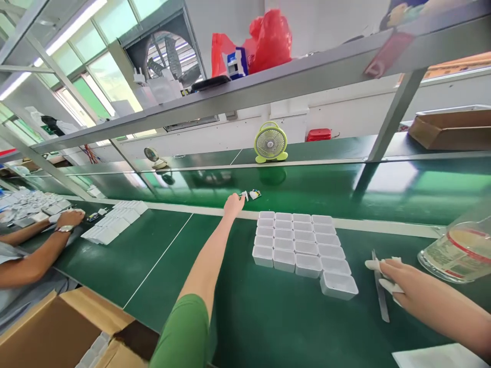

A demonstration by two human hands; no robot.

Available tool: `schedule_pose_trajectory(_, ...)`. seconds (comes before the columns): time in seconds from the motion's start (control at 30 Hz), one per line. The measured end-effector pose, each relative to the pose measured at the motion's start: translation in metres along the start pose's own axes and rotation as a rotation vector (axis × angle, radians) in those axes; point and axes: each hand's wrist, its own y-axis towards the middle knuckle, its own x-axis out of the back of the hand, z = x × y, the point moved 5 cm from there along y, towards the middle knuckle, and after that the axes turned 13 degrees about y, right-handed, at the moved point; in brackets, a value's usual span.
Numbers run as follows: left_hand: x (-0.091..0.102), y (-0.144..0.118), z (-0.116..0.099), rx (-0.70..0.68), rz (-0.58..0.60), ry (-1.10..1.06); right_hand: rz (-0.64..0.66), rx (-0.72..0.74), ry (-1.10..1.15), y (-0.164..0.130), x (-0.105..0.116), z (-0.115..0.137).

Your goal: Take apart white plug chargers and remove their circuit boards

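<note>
My left hand (233, 205) reaches out to the glossy green belt, its fingers closed at a small white part (244, 195). Just right of it lies another small white piece with yellow and dark bits (254, 194). On the near green surface stand rows of translucent white plastic boxes (305, 248), open at the top, with one box at the near right corner. My right hand (397, 278), wearing white finger cots, is closed around a long thin metal strip (381, 299); its exact kind I cannot tell.
A clear plastic container (458, 250) with a red band stands beyond my right forearm. A white sheet (431, 357) lies near the bottom right. An open cardboard box (42, 332) is at lower left. A co-worker's hands (71, 217) are farther left. A green fan (270, 143) stands behind the belt.
</note>
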Motion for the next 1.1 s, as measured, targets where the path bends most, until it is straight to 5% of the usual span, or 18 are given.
schedule_pose_trajectory(0.17, -0.014, 0.025, -0.011, -0.003, 0.021, 0.122, 0.049, -0.019, -0.002, 0.005, 0.003, 0.006)
schedule_pose_trajectory(0.4, 0.033, 0.02, -0.026, -0.402, -0.239, 0.291, -0.066, 0.042, -0.012, 0.017, 0.044, 0.044)
schedule_pose_trajectory(0.5, 0.061, -0.013, -0.044, -0.704, -0.38, 0.341, -0.117, 0.013, 0.289, 0.018, 0.064, 0.066)
schedule_pose_trajectory(0.63, 0.092, -0.087, -0.082, -1.14, -0.568, 0.31, -0.085, -0.07, 0.767, 0.016, 0.073, 0.091)
schedule_pose_trajectory(0.83, 0.117, -0.209, -0.13, -1.734, -0.86, 0.176, 0.126, -0.005, 1.196, 0.018, 0.074, 0.123)
schedule_pose_trajectory(0.97, 0.125, -0.249, -0.141, -1.944, -1.001, 0.129, 0.422, 0.086, 1.324, 0.015, 0.073, 0.142)
schedule_pose_trajectory(1.1, 0.129, -0.261, -0.146, -2.037, -1.027, 0.071, 0.559, 0.155, 1.446, 0.01, 0.067, 0.157)
